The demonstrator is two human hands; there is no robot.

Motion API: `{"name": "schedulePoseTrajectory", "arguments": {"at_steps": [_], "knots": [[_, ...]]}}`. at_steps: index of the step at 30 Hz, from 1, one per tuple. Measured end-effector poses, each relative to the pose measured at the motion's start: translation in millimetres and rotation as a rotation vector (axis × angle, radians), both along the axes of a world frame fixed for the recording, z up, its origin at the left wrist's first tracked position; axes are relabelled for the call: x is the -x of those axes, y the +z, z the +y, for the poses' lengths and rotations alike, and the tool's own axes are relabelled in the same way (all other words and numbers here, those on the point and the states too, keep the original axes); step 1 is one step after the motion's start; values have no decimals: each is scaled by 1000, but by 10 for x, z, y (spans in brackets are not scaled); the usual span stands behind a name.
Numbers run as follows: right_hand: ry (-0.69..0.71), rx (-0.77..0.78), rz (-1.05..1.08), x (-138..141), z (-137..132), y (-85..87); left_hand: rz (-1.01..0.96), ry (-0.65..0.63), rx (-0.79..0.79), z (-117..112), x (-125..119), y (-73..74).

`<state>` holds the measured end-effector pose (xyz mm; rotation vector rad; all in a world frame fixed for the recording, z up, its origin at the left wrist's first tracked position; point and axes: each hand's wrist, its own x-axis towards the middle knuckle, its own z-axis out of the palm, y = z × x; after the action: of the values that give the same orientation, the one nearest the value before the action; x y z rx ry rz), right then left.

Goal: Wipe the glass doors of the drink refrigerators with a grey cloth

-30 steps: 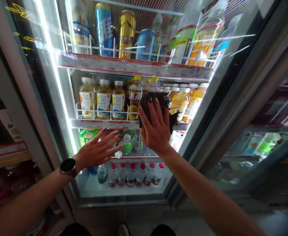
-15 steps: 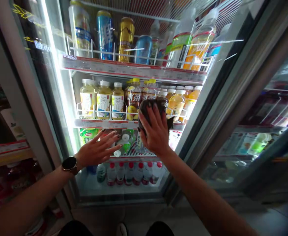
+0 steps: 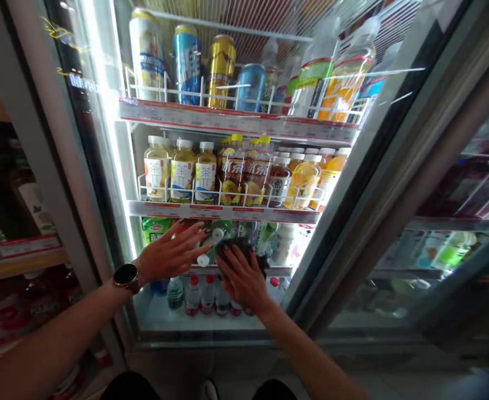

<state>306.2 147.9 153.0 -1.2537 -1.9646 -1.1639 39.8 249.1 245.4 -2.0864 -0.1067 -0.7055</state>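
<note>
Dark cloth [image 3: 244, 248] lies under your right hand [image 3: 247, 286], lower on the glass pane [image 3: 156, 321] than in the earlier frame. Half a second before, it covers part of the middle shelf; now it stands in front of the lower shelf rail [image 3: 278, 271]. The yellow-capped bottles [image 3: 256, 172] are fully uncovered, and your right hand hides some red-capped bottles [image 3: 208, 297]. Your left hand [image 3: 167, 255] keeps much the same position before the left part of the lower shelf, its wrist carrying a watch [image 3: 125, 275]. On edges: open pane extends above the cloth past the middle shelf rail [image 3: 223, 212], and rightward to the metal door frame [image 3: 390, 172]. Below your right hand, the pane runs to the bottom frame [image 3: 211, 339]. Leftward, room is narrow, with your left fingertips near the cloth. Your left fingers are extended and spread, grasping nothing; whether they touch the glass cannot be told. Your right fingers, only slightly bent, hold the cloth beneath them, neither released nor clenched into a fist.
</note>
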Motion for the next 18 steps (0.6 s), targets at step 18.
{"name": "schedulePoseTrajectory", "arguments": {"at_steps": [18], "knots": [[-65, -51, 52, -116, -12, -31, -2, 0, 9, 13, -3, -10]]}}
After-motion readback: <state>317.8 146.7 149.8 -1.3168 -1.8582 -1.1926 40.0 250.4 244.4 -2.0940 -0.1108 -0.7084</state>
